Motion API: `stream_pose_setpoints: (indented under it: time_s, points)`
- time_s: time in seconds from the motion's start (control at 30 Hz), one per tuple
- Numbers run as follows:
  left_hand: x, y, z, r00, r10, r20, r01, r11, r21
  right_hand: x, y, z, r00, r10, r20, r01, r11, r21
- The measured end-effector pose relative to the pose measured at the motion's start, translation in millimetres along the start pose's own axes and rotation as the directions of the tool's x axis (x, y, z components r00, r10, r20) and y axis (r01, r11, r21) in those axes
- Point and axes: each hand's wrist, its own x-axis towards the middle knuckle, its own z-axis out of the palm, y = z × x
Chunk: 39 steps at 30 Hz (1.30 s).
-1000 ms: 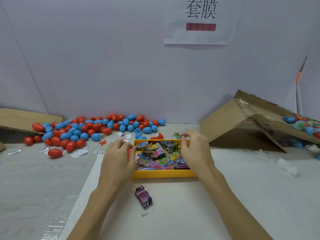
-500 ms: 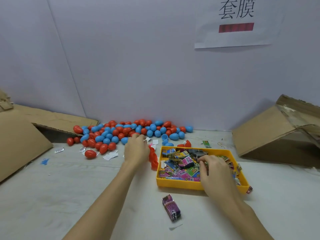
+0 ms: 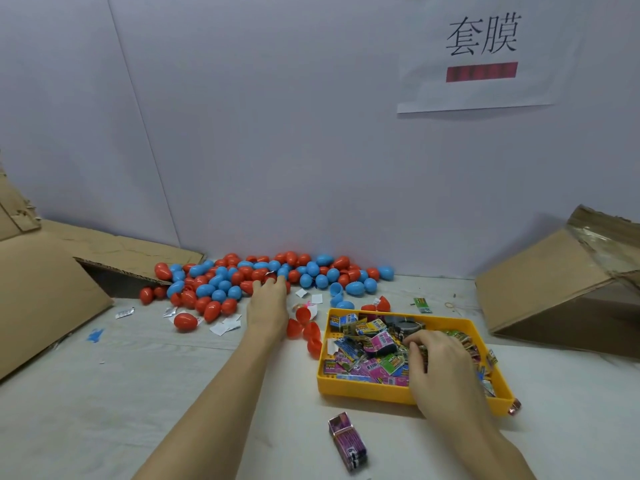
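Note:
A pile of red and blue plastic eggs [image 3: 242,278] lies along the back wall. My left hand [image 3: 268,303] reaches into the pile's front edge, its fingertips touching red eggs. A yellow tray [image 3: 367,391] full of small colourful packets [image 3: 374,344] sits right of centre. My right hand [image 3: 440,365] is inside the tray, fingers curled and pinching among the packets. Open red egg halves [image 3: 304,327] lie between my left hand and the tray.
A small purple box [image 3: 348,445] lies in front of the tray. Tipped cardboard boxes stand at the left [image 3: 45,299] and right [image 3: 554,292]. Paper slips [image 3: 225,327] are scattered near the eggs. A printed sign [image 3: 481,53] hangs on the wall.
My left hand left the tray's edge and reached forward to the egg pile. My right hand moved from the tray's far rim down into the packets. The view shifted left.

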Motion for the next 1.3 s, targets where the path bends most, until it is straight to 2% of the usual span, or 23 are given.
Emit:
stream_pose_setpoints:
  time_s: [0.13, 0.23, 0.33, 0.4, 0.47, 0.57, 0.67, 0.77, 0.83, 0.97, 1.07, 1.3]
  points:
    - [-8, 5, -8, 0.994, 0.025, -0.103, -0.038, 0.991, -0.125, 0, -1, -1, 1.000, 0.008, -0.013, -0.008, 1.000, 0.004]
    - [-23, 21, -18, 0.974, -0.014, -0.225, -0.062, 0.944, -0.325, 0, -2, -1, 1.000, 0.010, -0.011, -0.010, 1.000, 0.002]
    - [-58, 48, -29, 0.953, -0.068, -0.294, -0.126, 0.797, -0.591, -1, -3, -1, 1.000, 0.004, -0.018, -0.004, 1.000, 0.009]
    - [-88, 67, -34, 0.973, -0.074, -0.217, -0.120, 0.642, -0.757, -1, -3, -2, 1.000, 0.008, -0.028, -0.007, 0.999, 0.036]
    - [-112, 82, -38, 0.991, -0.035, -0.129, -0.093, 0.514, -0.853, -1, -4, -4, 0.999, 0.017, -0.034, -0.015, 0.998, 0.060]
    - [-129, 89, -38, 0.990, 0.106, -0.088, -0.130, 0.509, -0.851, -2, -6, -8, 0.999, 0.011, -0.043, -0.007, 0.996, 0.088]
    - [-132, 87, -39, 0.969, 0.243, -0.042, -0.159, 0.487, -0.859, -4, -10, -14, 0.994, -0.053, -0.092, 0.069, 0.983, 0.173]
    - [-132, 82, -39, 0.964, 0.264, -0.025, -0.149, 0.461, -0.875, -6, -17, -20, 0.977, -0.151, -0.148, 0.188, 0.941, 0.283]
    - [-132, 82, -40, 0.953, 0.297, -0.055, -0.197, 0.475, -0.858, -9, -22, -20, 0.978, -0.165, -0.126, 0.202, 0.901, 0.385]
    - [-132, 81, -42, 0.929, 0.354, -0.102, -0.269, 0.459, -0.847, -12, -26, -15, 0.996, -0.079, -0.037, 0.086, 0.847, 0.525]
    - [-132, 81, -42, 0.922, 0.365, -0.130, -0.300, 0.460, -0.836, -10, -25, -15, 0.999, 0.023, 0.040, -0.043, 0.750, 0.660]
    - [-129, 78, -43, 0.934, 0.339, -0.113, -0.250, 0.392, -0.885, -7, -22, -20, 0.997, -0.017, 0.073, -0.039, 0.718, 0.695]
